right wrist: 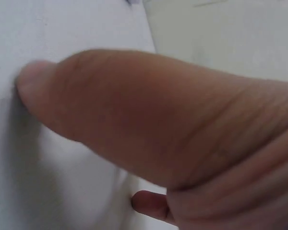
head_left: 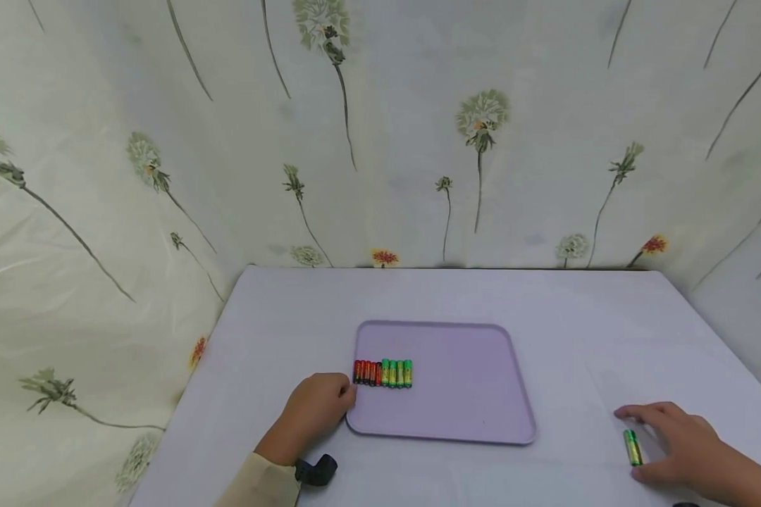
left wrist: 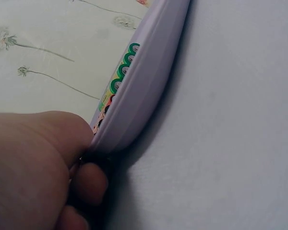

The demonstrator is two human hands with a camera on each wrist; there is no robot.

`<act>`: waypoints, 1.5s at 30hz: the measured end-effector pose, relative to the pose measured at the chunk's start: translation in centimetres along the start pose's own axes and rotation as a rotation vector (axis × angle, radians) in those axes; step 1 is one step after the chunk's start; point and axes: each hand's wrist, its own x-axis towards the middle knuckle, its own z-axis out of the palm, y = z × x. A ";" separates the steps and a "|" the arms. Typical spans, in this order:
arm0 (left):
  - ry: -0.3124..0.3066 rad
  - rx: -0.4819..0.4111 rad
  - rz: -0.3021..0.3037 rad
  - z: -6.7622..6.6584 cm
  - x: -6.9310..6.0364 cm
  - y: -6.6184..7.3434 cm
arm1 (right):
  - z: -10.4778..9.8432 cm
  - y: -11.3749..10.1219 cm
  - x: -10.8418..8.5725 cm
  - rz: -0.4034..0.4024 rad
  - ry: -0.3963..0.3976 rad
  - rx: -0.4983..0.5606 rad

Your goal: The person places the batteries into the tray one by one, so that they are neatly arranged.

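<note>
My left hand (head_left: 317,403) pinches the left rim of a shallow lilac tray (head_left: 456,394). In the left wrist view the thumb lies at the rim and curled fingers sit below it. A row of batteries stands side by side at the tray's left: several red-and-black ones (head_left: 367,373), then several green-and-yellow ones (head_left: 397,374). Far to the right, a single green battery (head_left: 633,448) lies on the table between the spread thumb and fingers of my right hand (head_left: 685,445). The right wrist view shows mostly the thumb (right wrist: 125,96); the battery is hidden there.
A white-covered table (head_left: 583,338) carries everything. Behind it and to the left hangs a pale cloth printed with dandelions (head_left: 393,141). A dark band (head_left: 317,470) circles the left wrist.
</note>
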 end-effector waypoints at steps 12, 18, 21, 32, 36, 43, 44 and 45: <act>-0.004 0.002 -0.013 -0.2 -0.1 0.0 | 0.6 0.5 -0.5 -0.113 0.035 0.141; -0.012 0.005 -0.009 -0.1 0.0 -0.2 | 0.7 -0.7 -0.3 -0.030 0.007 0.176; -0.011 0.004 -0.009 0.0 0.1 -0.3 | 0.6 -1.4 -0.1 -0.029 0.039 0.175; -0.008 -0.012 -0.006 0.0 0.2 -0.2 | -1.0 -4.7 1.6 -0.087 0.125 0.205; -0.013 -0.008 -0.006 0.0 0.2 -0.1 | -1.4 -5.8 2.3 -0.109 0.136 0.216; 0.001 0.004 0.004 0.0 0.1 -0.1 | -2.1 -7.7 3.4 -0.144 0.140 0.234; 0.004 0.004 0.007 0.0 0.1 -0.1 | -2.2 -8.1 3.5 -0.145 0.137 0.236; 0.008 0.003 0.011 0.0 0.1 -0.1 | -2.3 -8.4 3.7 -0.153 0.136 0.237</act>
